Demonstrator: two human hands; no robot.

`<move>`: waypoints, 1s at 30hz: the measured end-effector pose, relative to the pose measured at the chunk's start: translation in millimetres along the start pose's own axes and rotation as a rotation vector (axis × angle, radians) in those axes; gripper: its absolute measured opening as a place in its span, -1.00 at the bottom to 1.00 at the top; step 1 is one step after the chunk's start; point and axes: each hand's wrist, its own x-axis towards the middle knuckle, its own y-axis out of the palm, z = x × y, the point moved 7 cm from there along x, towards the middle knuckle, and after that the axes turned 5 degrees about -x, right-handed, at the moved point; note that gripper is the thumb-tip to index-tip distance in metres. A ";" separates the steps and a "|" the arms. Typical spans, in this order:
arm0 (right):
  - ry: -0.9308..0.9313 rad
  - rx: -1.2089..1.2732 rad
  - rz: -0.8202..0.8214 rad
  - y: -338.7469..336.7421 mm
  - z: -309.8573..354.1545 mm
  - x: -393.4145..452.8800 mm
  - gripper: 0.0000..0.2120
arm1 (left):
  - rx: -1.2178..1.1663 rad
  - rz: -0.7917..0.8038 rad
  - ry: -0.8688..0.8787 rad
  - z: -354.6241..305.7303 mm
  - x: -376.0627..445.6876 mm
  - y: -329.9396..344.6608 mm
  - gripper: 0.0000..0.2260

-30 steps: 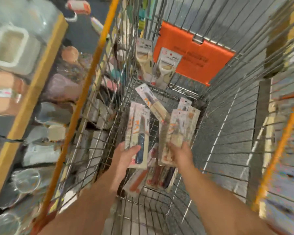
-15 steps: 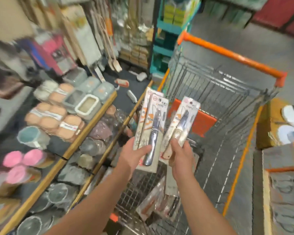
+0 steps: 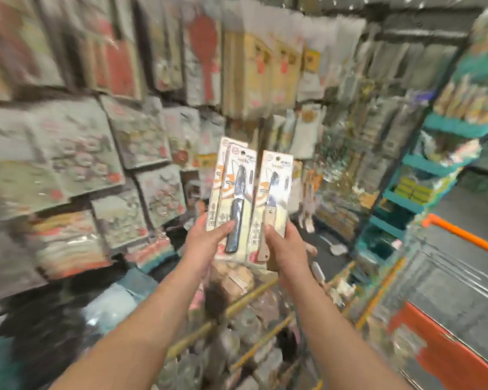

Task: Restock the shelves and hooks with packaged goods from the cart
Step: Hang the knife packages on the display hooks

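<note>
Blurred store shelving fills the background: a wall of hanging packaged goods (image 3: 102,153) on hooks stretches across the left and centre, and teal shelves (image 3: 434,161) stacked with goods stand at the right. Low at the right is the wire cart (image 3: 448,277) with its orange handle (image 3: 468,235).

Both arms reach forward at chest height. The left hand (image 3: 206,243) grips the lower part of a small stack of carded knife packs (image 3: 233,201), thumb laid across the front and fingers curled behind; the front card shows a knife with a dark blue handle (at least one more card peeks out behind it, though how many I cannot tell). The right hand (image 3: 286,247) holds a second carded knife pack (image 3: 272,204) by its lower end, thumb on the front and fingers wrapped behind; this knife has a pale wooden handle. The two sets stand upright, just beside each other, in front of the hanging display. Below the hands, jars and containers (image 3: 237,319) on a lower shelf are too smeared to identify.
</note>
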 end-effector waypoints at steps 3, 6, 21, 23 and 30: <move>-0.077 -0.011 0.072 56.0 33.8 0.0 -0.90 | -0.018 -0.082 0.087 -43.3 3.1 -48.9 -0.56; -0.156 -0.030 0.143 103.1 56.7 -3.5 -0.89 | -0.009 -0.137 0.160 -76.1 0.9 -90.2 -0.69; -0.235 -0.175 0.431 266.6 177.9 26.6 -0.50 | -0.037 -0.395 0.352 -196.5 -2.6 -224.6 -0.24; -0.271 -0.210 0.398 273.6 198.7 38.0 -0.32 | -0.019 -0.419 0.373 -214.1 -6.8 -224.3 -0.28; -0.479 -0.123 0.393 289.3 281.1 63.0 -0.83 | 0.017 -0.436 0.441 -258.7 3.0 -218.3 -0.67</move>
